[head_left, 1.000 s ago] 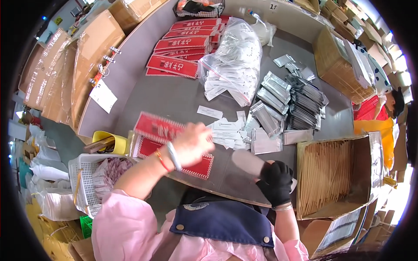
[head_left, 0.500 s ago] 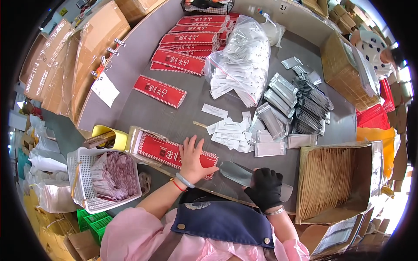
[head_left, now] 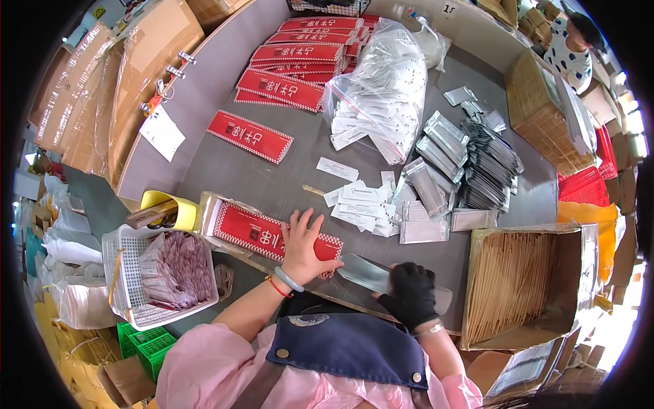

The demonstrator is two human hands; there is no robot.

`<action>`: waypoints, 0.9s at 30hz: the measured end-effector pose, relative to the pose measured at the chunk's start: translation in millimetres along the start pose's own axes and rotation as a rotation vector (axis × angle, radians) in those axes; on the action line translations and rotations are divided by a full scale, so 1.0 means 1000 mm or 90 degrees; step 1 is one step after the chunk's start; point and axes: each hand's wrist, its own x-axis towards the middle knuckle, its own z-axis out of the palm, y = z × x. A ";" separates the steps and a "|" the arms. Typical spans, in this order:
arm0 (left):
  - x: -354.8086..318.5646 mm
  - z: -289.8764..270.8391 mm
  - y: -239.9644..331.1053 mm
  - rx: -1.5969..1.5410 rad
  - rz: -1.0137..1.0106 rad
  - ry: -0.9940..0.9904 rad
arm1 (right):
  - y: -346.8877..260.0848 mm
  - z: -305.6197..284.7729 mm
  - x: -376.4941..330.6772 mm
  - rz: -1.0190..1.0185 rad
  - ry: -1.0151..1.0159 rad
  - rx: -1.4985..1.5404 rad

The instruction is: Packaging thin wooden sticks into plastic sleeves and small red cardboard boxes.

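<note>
My left hand [head_left: 303, 247], bare with a bangle and a red cord at the wrist, lies with fingers spread on a long red printed sleeve [head_left: 246, 232]. That sleeve rests in a shallow open carton [head_left: 208, 217] at the table's near edge, and my thumb reaches its right end. Just to the right, my right hand [head_left: 411, 294], in a black fingerless glove, is closed over a long grey-green translucent strip [head_left: 364, 270]. The strip's pointed left end sits close to my left thumb. My right fingertips are mostly hidden under the glove.
Ahead lie white slips [head_left: 361, 204], silver packets [head_left: 487, 163], a clear bag of white packets [head_left: 381, 95] and stacked red sleeves [head_left: 293, 61]. A carton of thin wooden sticks [head_left: 511, 286] stands right. At left are a white basket [head_left: 122, 286] and yellow bin [head_left: 184, 211].
My right hand and the strip have shifted slightly left. My left hand stays on the red sleeve. A person at the far right has moved toward the back and straightened up.
</note>
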 end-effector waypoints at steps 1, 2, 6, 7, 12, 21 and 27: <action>0.001 -0.002 0.004 0.003 0.001 -0.004 | -0.005 0.007 0.007 -0.017 -0.005 0.011; 0.001 -0.004 0.005 0.003 0.004 -0.005 | -0.013 0.017 0.014 -0.033 -0.013 0.018; 0.013 -0.009 0.005 -0.008 0.048 -0.025 | -0.033 0.037 0.034 -0.056 0.042 0.048; 0.019 -0.009 0.005 -0.014 0.085 -0.020 | -0.027 0.033 0.032 -0.052 0.089 0.084; 0.098 0.010 0.004 -0.056 0.185 0.088 | 0.028 -0.012 -0.004 0.089 0.271 0.076; 0.153 0.012 0.012 -0.051 0.283 -0.073 | 0.198 -0.003 -0.163 0.521 0.468 -0.119; 0.198 0.052 0.087 -0.094 0.520 -0.028 | 0.176 -0.029 -0.145 0.604 0.254 0.009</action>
